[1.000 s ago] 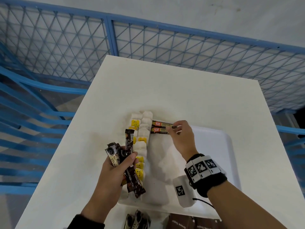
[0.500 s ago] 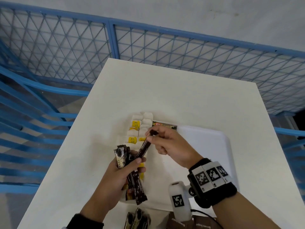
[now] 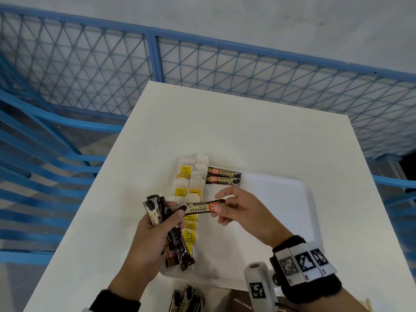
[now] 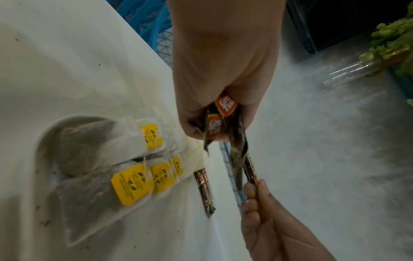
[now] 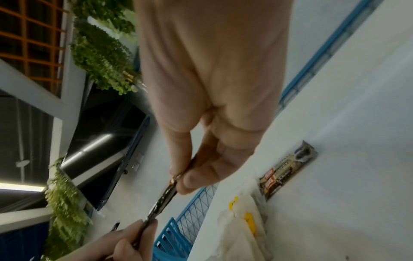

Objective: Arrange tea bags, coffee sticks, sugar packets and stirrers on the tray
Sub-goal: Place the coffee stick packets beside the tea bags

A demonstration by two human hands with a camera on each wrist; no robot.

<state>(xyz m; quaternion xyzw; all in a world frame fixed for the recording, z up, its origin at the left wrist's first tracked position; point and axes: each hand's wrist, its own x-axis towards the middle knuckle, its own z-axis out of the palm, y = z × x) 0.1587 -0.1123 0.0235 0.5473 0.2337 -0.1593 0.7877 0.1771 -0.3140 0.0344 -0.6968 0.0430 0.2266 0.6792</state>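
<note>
Since the earlier frames, one coffee stick (image 3: 203,207) has been drawn sideways out of the bundle and is now stretched level between the two hands, where half a second ago it was only being tilted up. The right hand (image 3: 242,212) is pinched on the stick's orange end between thumb and fingertips (image 5: 192,181), the other fingers loosely curled. The left hand (image 3: 153,239) is curled round the remaining bundle of coffee sticks (image 3: 177,246), its thumb pressed over the dark end of the stick being pulled, so the stick is judged not yet fully freed. Just beyond the right hand's fingertips, two coffee sticks (image 3: 223,178) are laid flat and parallel, touching each other, at the far edge of the white tray (image 3: 281,199). Beside and beneath the left hand, a double column of tea bags (image 3: 191,176) with yellow tags is laid along the tray's side. Below the left wrist, a few more dark sticks (image 3: 186,300) are left on the worktop (image 3: 225,122), and next to them a brown packet (image 3: 240,306) is partly seen under the right wrist; whether it is sugar cannot be told with certainty. By these signs the tea bags appear done, the coffee row has just been started with a third stick due next to the pair, and the sugar packets and stirrers are judged still to be placed; no stirrers can be made out.
</note>
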